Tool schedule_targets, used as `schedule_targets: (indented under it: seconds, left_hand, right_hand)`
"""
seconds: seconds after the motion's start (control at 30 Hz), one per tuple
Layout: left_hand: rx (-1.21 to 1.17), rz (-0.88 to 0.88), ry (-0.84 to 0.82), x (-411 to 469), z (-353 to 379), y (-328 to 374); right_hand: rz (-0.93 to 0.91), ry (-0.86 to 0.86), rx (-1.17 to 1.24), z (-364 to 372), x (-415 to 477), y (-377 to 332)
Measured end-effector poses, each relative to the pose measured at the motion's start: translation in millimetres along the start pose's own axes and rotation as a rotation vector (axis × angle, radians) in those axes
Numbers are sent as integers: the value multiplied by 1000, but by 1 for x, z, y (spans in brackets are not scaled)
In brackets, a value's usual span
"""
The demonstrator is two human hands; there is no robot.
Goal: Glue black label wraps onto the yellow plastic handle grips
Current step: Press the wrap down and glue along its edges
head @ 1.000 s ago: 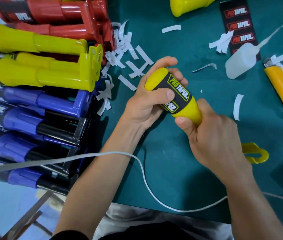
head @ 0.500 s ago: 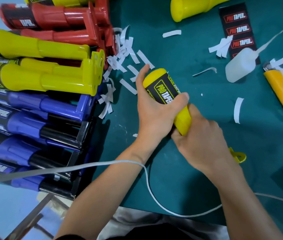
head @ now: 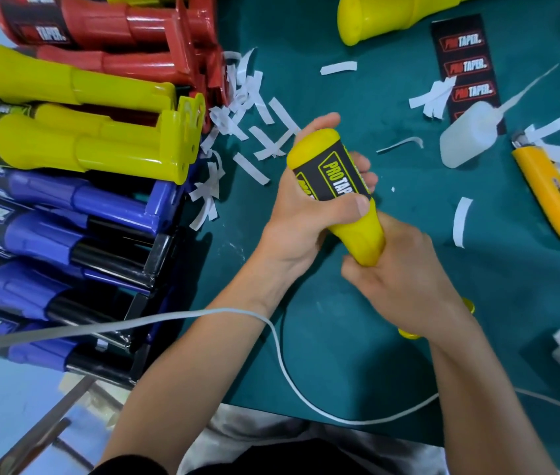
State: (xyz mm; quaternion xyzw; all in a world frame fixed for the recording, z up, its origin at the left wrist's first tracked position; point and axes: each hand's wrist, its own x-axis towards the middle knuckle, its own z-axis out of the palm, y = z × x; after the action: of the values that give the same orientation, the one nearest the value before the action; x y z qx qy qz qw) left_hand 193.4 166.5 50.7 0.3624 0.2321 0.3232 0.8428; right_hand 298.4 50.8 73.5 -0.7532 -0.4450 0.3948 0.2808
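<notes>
I hold a yellow handle grip over the green mat, its rounded end pointing up and away. A black PRO TAPER label wrap circles its upper part. My left hand grips the wrapped part, thumb pressing across the label's lower edge, fingers curled behind. My right hand grips the grip's lower end, which it hides. A strip of black labels lies flat at the upper right, beside a white glue bottle.
Finished yellow, red and blue handles are stacked at the left. White backing scraps litter the mat. A yellow utility knife lies at the right, another yellow grip at the top, a white cord crosses the front.
The grip has rotated in my hands and tilted more upright. My left thumb has shifted across the label's lower edge, with the fingers now showing behind it.
</notes>
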Motion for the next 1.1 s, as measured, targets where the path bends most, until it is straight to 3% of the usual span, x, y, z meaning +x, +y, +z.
schedule_targets:
  seconds: [0.1,0.17,0.3,0.37,0.5,0.63,0.67,0.97,1.1]
  left_hand:
    - [-111,-95,-102,0,-2,4]
    - [-136,-127,-49,-1,0,7]
    - [-128,-177,134,2,1,13]
    - [-137,-181,172,2,-2,15]
    - [-147,-183,-18,1,-5,16]
    - [-97,-173,-277,6,-7,22]
    - [-81,-185,-299,7,-7,23]
    - [25,-154,-273,7,-12,17]
    - [71,-147,-244,4,-7,15]
  right_hand:
    - [54,-121,93,-10,3,-2]
    - [41,-90,20,-11,2,-1]
    - [-43,339,-332,5,-12,-4]
    - [-131,445,-419,11,-18,-3]
    - [-44,191,-47,-13,-16,15]
    - [-40,-111,871,-31,-24,22]
    - [-16,-171,1006,-30,-25,23]
    - [29,-309,1125,-30,-16,25]
    - [135,-433,1118,-32,-17,29]
